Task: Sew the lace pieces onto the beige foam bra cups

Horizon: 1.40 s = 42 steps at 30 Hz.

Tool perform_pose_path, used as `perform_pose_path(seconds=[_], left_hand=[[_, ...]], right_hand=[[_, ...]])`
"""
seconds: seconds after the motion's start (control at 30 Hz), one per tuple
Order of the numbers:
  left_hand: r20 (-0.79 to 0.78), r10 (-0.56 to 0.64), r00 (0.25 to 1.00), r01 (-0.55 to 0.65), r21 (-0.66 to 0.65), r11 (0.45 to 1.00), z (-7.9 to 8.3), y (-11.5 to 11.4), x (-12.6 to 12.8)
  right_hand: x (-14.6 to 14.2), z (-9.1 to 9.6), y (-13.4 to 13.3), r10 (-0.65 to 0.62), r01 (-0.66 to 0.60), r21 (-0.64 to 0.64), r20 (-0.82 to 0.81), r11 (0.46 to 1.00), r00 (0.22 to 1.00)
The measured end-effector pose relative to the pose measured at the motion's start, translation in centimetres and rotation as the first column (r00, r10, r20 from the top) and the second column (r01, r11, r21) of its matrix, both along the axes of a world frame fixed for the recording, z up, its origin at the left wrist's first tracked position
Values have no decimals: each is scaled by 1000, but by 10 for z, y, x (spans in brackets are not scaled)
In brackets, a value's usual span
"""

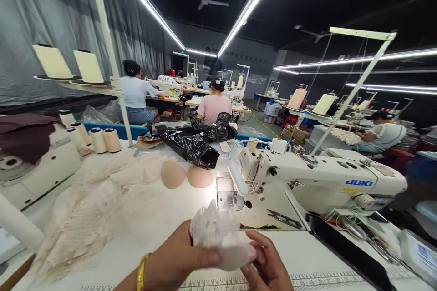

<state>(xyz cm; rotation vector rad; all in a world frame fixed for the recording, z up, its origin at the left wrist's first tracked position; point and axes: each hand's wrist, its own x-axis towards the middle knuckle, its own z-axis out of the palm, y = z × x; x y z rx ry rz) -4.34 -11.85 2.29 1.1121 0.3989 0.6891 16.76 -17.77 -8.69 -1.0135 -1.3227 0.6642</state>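
Observation:
Just above the front of the sewing table, my left hand (175,257) grips a bunched piece of sheer white fabric (218,232), its thumb lying across the front. My right hand (268,259) pinches the fabric's right edge between thumb and fingers. Behind the fabric are the lit needle plate (227,191) and head of a JUKI sewing machine (307,177). Two beige oval pads (173,175) lie flat beyond my hands. A loose heap of pale ruffled fabric (85,213) spreads over the left of the table. Thread snips (284,219) rest on the machine bed.
A black phone-like slab (351,254) and metal tools (368,236) lie at right. A printed ruler strip (321,279) runs along the front edge. Black plastic bags (194,143) and several thread cones (98,140) stand behind. Co-workers (215,102) sit at machines farther off.

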Motion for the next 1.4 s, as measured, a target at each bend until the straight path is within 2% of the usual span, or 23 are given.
perform_pose_path(seconds=[0.03,0.07,0.1,0.13,0.17,0.2,0.23,0.27,0.3,0.33,0.43,0.57,0.8,0.93,1.1,1.27,1.4], left_hand=[[-135,-128,983,154,200,968,7,8,-1],[-278,-175,945,280,401,872,13,17,1],[-403,-156,902,382,574,725,17,26,5],[-489,-89,868,451,701,553,18,37,10],[-533,-2,846,492,779,388,16,48,17],[-557,70,828,525,812,256,12,59,25],[-576,123,808,554,815,169,6,70,32],[-596,154,788,583,803,123,-1,79,39],[-611,169,773,602,791,109,-8,87,44],[-620,174,765,610,785,113,-15,94,48],[-616,183,766,601,788,136,-26,102,52],[-619,217,755,603,785,141,-24,100,51],[-665,253,703,638,746,190,-17,97,54],[-633,262,729,607,774,181,-20,98,55],[-521,263,812,493,853,171,-28,101,56],[-492,277,826,469,871,146,-28,100,56],[-494,257,830,460,869,183,-28,100,55]], right_hand=[[13,10,10,45,-61,89,171,994,984],[25,20,23,79,-164,177,410,970,909],[37,29,37,39,-251,252,629,934,777],[48,37,53,15,-277,274,686,921,727],[57,42,68,-26,-281,292,734,914,678],[63,45,83,-100,-308,303,841,902,532],[68,47,96,-134,-329,296,891,897,435],[71,46,106,-151,-332,284,915,899,375],[72,45,113,-157,-329,271,930,905,333],[73,44,117,-153,-316,263,930,912,333],[75,43,113,-86,-288,212,915,934,393],[77,49,102,52,-299,97,889,949,454],[79,45,107,57,-221,53,885,974,463],[80,40,109,31,-191,62,893,980,448],[81,36,110,-6,-145,78,896,986,444],[82,33,110,-20,-140,90,899,986,438],[83,33,110,1,-135,65,896,989,444]])
